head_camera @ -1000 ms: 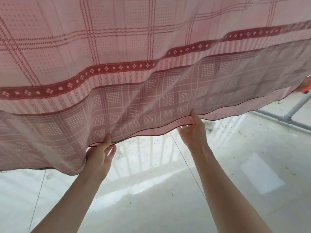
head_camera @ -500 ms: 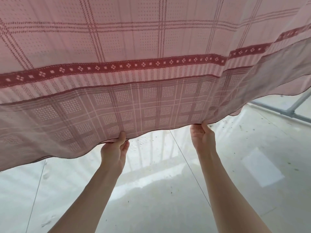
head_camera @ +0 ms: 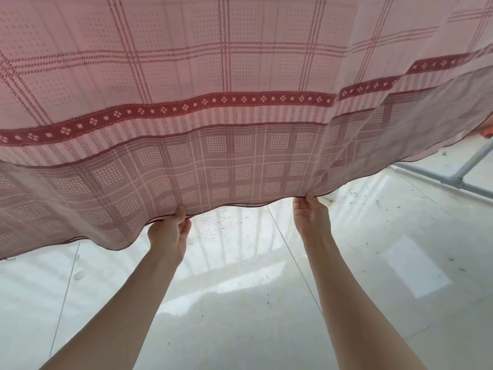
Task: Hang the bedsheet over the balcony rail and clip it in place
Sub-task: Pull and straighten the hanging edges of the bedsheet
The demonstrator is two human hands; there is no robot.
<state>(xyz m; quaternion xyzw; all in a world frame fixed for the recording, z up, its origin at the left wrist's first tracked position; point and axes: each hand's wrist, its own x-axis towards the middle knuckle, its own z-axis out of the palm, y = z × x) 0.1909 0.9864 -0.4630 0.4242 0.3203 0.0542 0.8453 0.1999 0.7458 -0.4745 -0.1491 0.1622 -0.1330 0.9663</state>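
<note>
Pink checked bedsheet [head_camera: 240, 76] (no readable writing) has its hem pinched by left grip [head_camera: 169, 232] and right grip [head_camera: 310, 213].

Thin woven cloth, glossy tile, metal pipe.
Bedsheet [head_camera: 240, 76] is showing matt, semi-sheer pink weave, light passing through; floor [head_camera: 266, 316] is gleaming smooth, speckled with grit; pipe [head_camera: 440, 177] is looking dull grey metal.

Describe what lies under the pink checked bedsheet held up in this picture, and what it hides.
Under the bedsheet lies a pale glossy floor. The left hand and right hand grip its lower hem. A grey metal pipe frame shows at right. Any rail or clips are hidden.
</note>
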